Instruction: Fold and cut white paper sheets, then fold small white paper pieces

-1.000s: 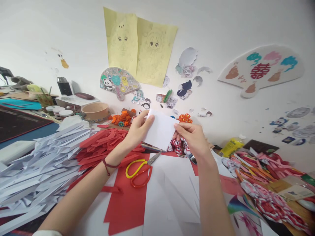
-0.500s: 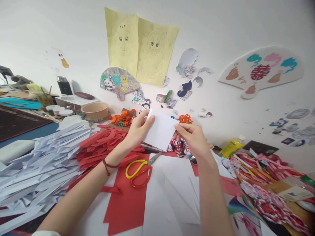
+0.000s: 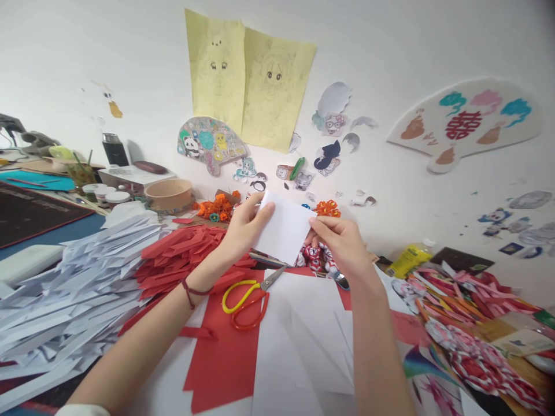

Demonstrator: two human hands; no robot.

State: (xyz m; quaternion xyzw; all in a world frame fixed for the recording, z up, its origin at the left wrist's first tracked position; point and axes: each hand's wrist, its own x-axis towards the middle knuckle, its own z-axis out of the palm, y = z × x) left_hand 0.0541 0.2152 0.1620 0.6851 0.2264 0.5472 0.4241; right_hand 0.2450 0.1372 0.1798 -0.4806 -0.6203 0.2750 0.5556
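A small piece of white paper (image 3: 285,228) is held up between my two hands above the table. My left hand (image 3: 251,222) pinches its upper left edge, the thumb lying on the near face. At the right corner, my right hand (image 3: 340,240) grips it between thumb and forefinger. Below lie scissors (image 3: 249,297) with one yellow and one red handle loop, resting on red paper (image 3: 223,370). Larger white paper sheets (image 3: 303,341) lie beside them, under my hands.
Folded white paper strips (image 3: 65,300) pile up at left, with red strips (image 3: 186,254) beside them. Orange flowers (image 3: 219,208) and a round tan container (image 3: 168,195) stand at the back. To the right are a yellow bottle (image 3: 410,260) and pink-red folded pieces (image 3: 485,358).
The view has shifted very slightly. Both hands keep their hold on the white paper, and nothing else has visibly moved.
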